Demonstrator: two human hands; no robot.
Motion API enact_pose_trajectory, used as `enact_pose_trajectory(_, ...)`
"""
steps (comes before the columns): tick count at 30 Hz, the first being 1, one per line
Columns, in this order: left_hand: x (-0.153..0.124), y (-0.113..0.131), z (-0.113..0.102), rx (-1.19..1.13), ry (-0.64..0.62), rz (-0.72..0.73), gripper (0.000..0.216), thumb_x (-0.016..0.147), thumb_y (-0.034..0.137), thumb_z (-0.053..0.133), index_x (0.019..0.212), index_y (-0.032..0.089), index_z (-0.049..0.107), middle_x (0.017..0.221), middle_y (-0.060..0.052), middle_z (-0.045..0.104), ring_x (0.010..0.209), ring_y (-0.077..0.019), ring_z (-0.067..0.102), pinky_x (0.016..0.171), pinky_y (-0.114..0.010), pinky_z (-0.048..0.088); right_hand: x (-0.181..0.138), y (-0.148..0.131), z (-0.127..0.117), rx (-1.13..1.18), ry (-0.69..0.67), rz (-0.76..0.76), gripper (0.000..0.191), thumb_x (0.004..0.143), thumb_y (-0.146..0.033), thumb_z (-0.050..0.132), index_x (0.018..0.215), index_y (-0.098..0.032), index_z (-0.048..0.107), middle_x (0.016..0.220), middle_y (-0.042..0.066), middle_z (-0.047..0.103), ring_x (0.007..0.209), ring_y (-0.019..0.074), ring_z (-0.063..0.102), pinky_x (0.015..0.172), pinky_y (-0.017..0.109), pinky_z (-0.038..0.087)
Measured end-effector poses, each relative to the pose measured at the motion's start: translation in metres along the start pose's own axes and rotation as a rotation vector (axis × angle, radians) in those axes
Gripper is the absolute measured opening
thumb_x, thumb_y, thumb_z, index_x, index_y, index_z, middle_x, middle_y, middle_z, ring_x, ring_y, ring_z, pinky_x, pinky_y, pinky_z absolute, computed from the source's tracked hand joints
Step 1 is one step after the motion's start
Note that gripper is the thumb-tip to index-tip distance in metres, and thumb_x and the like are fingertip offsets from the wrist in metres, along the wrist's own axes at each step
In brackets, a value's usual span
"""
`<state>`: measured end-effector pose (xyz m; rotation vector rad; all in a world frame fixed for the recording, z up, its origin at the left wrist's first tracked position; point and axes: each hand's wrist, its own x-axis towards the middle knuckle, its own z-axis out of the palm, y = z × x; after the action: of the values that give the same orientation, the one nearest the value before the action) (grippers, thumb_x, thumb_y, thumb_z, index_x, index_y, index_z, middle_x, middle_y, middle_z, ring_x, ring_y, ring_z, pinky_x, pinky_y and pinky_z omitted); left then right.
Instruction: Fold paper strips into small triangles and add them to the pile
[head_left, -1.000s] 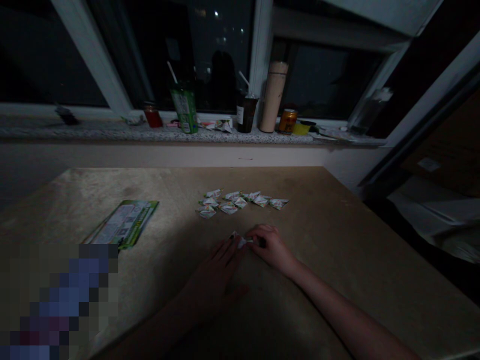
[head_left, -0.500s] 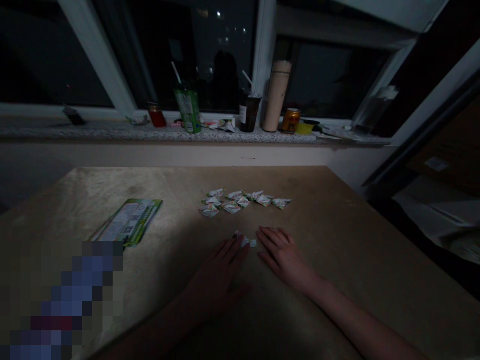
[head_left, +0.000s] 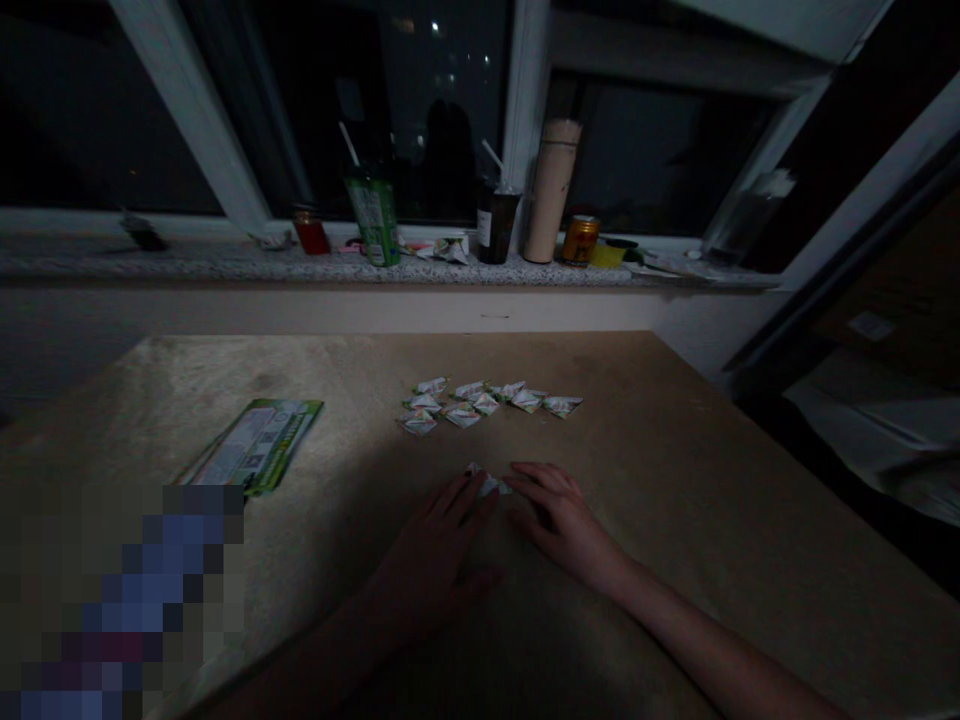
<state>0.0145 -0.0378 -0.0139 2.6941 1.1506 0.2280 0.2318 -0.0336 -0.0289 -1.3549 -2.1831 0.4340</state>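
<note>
A small piece of folded printed paper lies on the table in front of me. Over its left part rest the outstretched fingers of my left hand, palm down and open. My right hand is open too, its fingertips at the paper's right end; whether they touch it I cannot tell. Part of the paper is hidden under my left fingers. Beyond my hands lies a group of several similar folded paper pieces, white with green and red print.
Flat green-and-white printed sheets lie on the table at left, beside a pixelated patch. On the window sill stand a green cup, a dark cup, a tall beige bottle, a gold can and a red jar.
My right hand has moved slightly left, bringing its fingertips to the right end of the folded paper. My left hand stays nearly in place.
</note>
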Motion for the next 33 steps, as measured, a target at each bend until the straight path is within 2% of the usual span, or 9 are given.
enact_pose_trajectory(6,0.001,0.0,0.001,0.001,-0.015,-0.019,0.072,0.086,0.052,0.05,0.146,0.024,0.021,0.153,-0.008,0.018,0.139,-0.027,0.018,0.11,-0.045,0.024,-0.007,-0.007,0.001,-0.054,-0.05,-0.094,0.052,0.086,-0.021,0.054,0.136,-0.024,0.042,0.136,0.01,0.05,0.13,0.0243,0.04,0.111,0.057,0.018)
enact_pose_trajectory(12,0.0,-0.002,0.005,-0.037,0.001,0.0,0.076,0.086,0.051,0.052,0.147,0.023,0.016,0.154,-0.009,0.015,0.14,-0.0276,0.014,0.111,-0.045,0.022,-0.009,-0.014,-0.001,-0.044,-0.069,-0.114,0.053,0.086,-0.019,0.051,0.138,-0.022,0.038,0.134,0.009,0.052,0.131,0.0243,0.04,0.112,0.058,0.013)
enact_pose_trajectory(21,0.0,-0.002,0.004,-0.076,-0.016,0.018,0.076,0.085,0.048,0.054,0.146,0.021,0.02,0.154,-0.011,0.013,0.139,-0.0288,0.015,0.11,-0.046,0.025,-0.01,-0.012,0.0,0.008,0.017,-0.134,0.043,0.084,-0.012,0.046,0.126,-0.019,0.04,0.123,0.012,0.06,0.115,0.02,0.057,0.112,0.056,0.019)
enact_pose_trajectory(29,0.001,-0.002,0.004,-0.061,-0.003,0.012,0.078,0.084,0.046,0.056,0.147,0.02,0.018,0.153,-0.012,0.014,0.139,-0.0295,0.015,0.11,-0.046,0.024,-0.006,-0.014,-0.009,-0.136,-0.051,-0.259,0.047,0.083,-0.009,0.044,0.129,-0.018,0.04,0.124,0.012,0.058,0.125,0.0221,0.047,0.113,0.056,0.018)
enact_pose_trajectory(33,0.002,-0.001,0.002,-0.053,-0.027,0.015,0.079,0.083,0.046,0.057,0.147,0.022,0.018,0.154,-0.011,0.014,0.139,-0.0295,0.014,0.11,-0.046,0.024,-0.006,-0.014,-0.012,-0.134,-0.057,-0.258,0.046,0.083,-0.008,0.043,0.128,-0.017,0.04,0.122,0.012,0.059,0.123,0.0216,0.049,0.113,0.056,0.015)
